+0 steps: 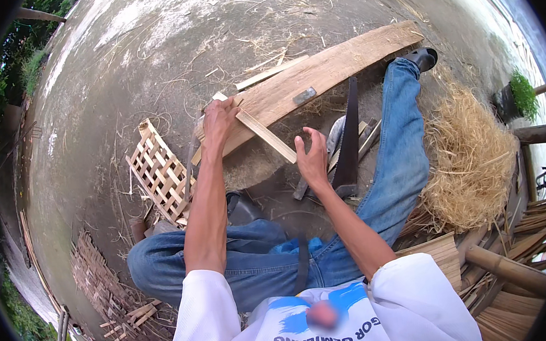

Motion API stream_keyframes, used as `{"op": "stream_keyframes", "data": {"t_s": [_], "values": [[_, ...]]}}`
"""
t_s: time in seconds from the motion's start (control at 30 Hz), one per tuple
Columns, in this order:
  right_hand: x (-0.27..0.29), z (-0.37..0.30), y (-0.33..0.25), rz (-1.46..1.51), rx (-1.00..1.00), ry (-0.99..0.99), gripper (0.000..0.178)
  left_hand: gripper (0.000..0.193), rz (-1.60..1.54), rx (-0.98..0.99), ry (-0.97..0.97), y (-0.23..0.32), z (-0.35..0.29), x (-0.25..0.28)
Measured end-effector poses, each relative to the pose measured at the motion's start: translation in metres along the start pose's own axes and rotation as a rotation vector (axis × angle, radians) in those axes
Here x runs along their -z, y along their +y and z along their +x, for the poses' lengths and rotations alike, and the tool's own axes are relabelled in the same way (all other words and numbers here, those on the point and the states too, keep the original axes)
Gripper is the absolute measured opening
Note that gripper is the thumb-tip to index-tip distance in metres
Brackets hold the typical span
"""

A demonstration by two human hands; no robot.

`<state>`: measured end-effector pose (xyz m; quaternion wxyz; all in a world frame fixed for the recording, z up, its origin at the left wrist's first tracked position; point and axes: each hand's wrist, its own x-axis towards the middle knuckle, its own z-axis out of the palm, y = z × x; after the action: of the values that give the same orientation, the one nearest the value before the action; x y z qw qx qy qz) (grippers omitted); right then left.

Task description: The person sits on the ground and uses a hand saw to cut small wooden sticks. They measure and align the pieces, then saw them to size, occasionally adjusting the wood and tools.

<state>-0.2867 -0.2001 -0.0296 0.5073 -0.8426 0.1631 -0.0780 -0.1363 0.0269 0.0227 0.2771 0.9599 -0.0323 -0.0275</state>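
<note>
My left hand [220, 120] is closed around the upper part of a flat, pale bamboo strip [264, 134] that lies slantwise over a long wooden plank [335, 66]. A small dark tip pokes out beside its fingers; what it belongs to is hidden. At the strip's lower end is my right hand [312, 159], thumb and forefinger curved apart with a gap between them. Whether it touches the strip's end cannot be made out. On the plank rests a small grey metal block [304, 95]. A dark-bladed handsaw [348, 142] stands out to the right of my right hand.
A woven bamboo panel [161, 170] lies left of my left forearm. Beyond my outstretched leg [395, 135] is a heap of straw-like shavings [467, 158]. Another pale strip [272, 72] lies along the plank's far edge. Bamboo poles [508, 270] crowd the lower right.
</note>
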Motion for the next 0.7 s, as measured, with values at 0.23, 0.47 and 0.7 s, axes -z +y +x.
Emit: {"op": "stream_keyframes", "data": {"t_s": [0.23, 0.47, 0.7], "values": [[0.001, 0.110, 0.007, -0.741, 0.328, 0.009, 0.057, 0.041, -0.078, -0.035, 0.083, -0.009, -0.002, -0.012], [0.017, 0.119, 0.021, -0.423, 0.213, -0.105, 0.042, 0.039, -0.006, -0.087, 0.036, 0.006, -0.010, -0.017], [0.050, 0.083, 0.018, 0.755, -0.542, -0.408, 0.047, 0.039, -0.019, -0.032, 0.043, 0.008, -0.014, -0.029]]}}
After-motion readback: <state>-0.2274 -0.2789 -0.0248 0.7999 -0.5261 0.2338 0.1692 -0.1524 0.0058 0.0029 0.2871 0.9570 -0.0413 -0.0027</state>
